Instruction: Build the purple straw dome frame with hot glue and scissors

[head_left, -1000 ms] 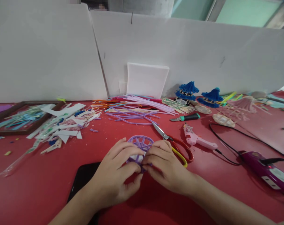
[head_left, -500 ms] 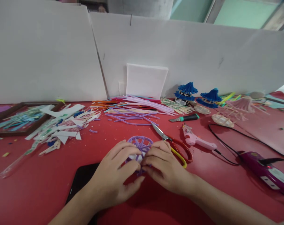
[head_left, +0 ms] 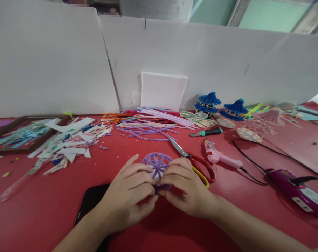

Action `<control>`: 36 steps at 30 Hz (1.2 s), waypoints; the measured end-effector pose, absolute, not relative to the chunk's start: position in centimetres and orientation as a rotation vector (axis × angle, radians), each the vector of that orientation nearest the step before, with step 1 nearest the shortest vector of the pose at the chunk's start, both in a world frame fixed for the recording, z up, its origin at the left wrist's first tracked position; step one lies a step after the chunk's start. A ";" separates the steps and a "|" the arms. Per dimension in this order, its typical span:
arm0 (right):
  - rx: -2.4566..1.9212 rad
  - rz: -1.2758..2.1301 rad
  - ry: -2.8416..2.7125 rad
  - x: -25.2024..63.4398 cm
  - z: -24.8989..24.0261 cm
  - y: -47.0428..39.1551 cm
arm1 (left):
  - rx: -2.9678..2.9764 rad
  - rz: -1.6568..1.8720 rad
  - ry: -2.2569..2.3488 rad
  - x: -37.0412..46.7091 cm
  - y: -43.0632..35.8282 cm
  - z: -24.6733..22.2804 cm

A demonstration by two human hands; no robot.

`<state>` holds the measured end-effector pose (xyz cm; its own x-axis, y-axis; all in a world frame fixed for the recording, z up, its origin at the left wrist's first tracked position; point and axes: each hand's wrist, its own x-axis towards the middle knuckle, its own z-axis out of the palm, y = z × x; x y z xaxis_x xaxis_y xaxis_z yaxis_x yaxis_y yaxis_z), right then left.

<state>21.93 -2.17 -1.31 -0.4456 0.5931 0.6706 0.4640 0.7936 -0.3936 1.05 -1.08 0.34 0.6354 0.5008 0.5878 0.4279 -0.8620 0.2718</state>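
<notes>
Our left hand (head_left: 131,190) and right hand (head_left: 187,187) pinched the purple wheel (head_left: 158,167) on its near side, seemingly shaping it; next needed steadiness.

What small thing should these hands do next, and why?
Perhaps gently press the near edge of the purple spoked wheel with the right hand, the left hand steadying it: fingertips of both hands gather at that edge, while the far rim is free of them.
</notes>
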 end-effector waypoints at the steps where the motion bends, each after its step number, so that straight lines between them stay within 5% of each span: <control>1: -0.778 0.204 -2.112 22.0 -1.2 -2.1 | 2.745 1.032 0.774 1.0 -1.1 0.4; 27: -1.128 0.688 -1.614 24.9 0.3 -0.1 | 2.768 0.981 0.672 1.1 -1.1 0.9; 36: -0.952 0.859 -1.882 17.9 4.0 7.2 | 2.765 1.021 0.673 1.0 -1.4 0.6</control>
